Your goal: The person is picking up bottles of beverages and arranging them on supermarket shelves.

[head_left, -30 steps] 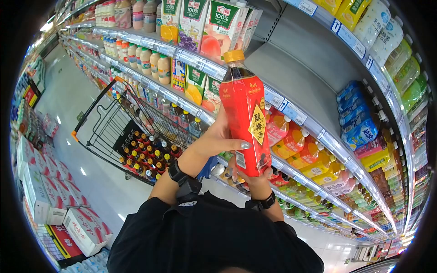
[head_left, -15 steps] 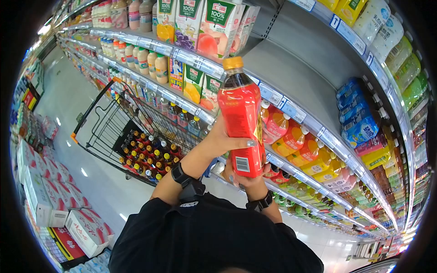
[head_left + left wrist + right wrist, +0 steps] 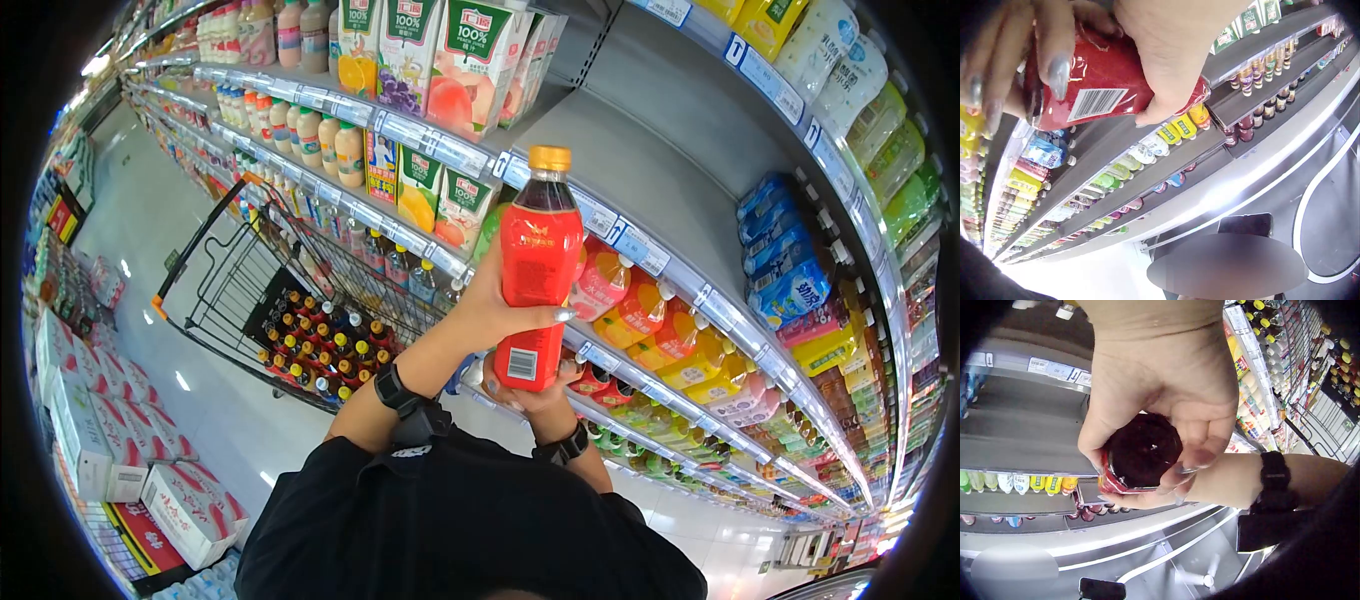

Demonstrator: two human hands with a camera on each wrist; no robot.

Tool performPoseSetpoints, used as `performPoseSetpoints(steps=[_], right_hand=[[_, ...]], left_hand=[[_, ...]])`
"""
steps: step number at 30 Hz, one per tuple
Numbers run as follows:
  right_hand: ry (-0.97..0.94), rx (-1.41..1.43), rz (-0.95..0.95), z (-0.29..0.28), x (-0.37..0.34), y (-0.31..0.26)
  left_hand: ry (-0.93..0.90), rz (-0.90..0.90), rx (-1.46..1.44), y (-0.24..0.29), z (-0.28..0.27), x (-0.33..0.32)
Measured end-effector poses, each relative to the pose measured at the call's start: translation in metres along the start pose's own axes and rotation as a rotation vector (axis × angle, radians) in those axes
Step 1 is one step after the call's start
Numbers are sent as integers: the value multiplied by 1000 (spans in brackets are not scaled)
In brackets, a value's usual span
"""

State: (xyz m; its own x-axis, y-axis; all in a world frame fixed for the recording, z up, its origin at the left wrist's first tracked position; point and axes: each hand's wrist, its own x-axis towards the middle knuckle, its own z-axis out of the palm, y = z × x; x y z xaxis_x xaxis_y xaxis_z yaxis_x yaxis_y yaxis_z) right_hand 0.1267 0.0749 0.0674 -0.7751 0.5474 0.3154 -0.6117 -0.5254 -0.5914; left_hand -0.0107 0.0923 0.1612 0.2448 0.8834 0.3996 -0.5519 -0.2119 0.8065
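A red bottle (image 3: pixel 540 260) with a yellow cap and dark liquid is held upright before the shelves, its barcode side facing the head camera. The left hand (image 3: pixel 488 308) grips its side, thumb across the front; in the left wrist view this hand (image 3: pixel 1163 50) curls over the red label (image 3: pixel 1110 81). Around the base, the fingers of the right hand (image 3: pixel 545 398) are curled. The right wrist view shows the dark bottle bottom (image 3: pixel 1144 450) inside the right hand (image 3: pixel 1160 375).
A wire cart (image 3: pixel 225 270) at the left carries many capped bottles (image 3: pixel 325 345). Juice cartons (image 3: pixel 475 70) stand on the upper shelf, orange and pink drinks (image 3: pixel 635 310) below. Blue packs (image 3: pixel 785 255) sit farther right. Stacked white boxes (image 3: pixel 190 510) are at the lower left.
The bottle has turned, so the yellow diamond label is out of sight in the head view and the barcode faces it. Its cap has moved right and down. Both hands still hold it.
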Motion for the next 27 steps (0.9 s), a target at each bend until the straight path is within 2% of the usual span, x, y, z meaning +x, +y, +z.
performPoseSetpoints(steps=[4,8,11,17,20,24,26,27], right_hand=[[33,-58,8,-1,4,-2],[256,-46,-56,8,0,5],[140,-27,-32,-3,-2,6],[79,-72,-8,-9,-4,5],[-1,13,34,-16,-6,2],[139,-99,23,-19,-22,1],[191,-128,3,-22,-34,0],[171,-48,1,-49,-48,6]], left_hand=[[-24,38,85,-5,-3,0],[-10,36,126,-1,1,-2],[-1,48,151,-4,-2,-2],[-12,48,140,-10,-3,-3],[-51,-12,125,-17,-6,-3],[-94,-98,155,-21,-1,-6],[-157,-50,292,-31,3,-8],[-216,-7,402,-36,5,-7]])
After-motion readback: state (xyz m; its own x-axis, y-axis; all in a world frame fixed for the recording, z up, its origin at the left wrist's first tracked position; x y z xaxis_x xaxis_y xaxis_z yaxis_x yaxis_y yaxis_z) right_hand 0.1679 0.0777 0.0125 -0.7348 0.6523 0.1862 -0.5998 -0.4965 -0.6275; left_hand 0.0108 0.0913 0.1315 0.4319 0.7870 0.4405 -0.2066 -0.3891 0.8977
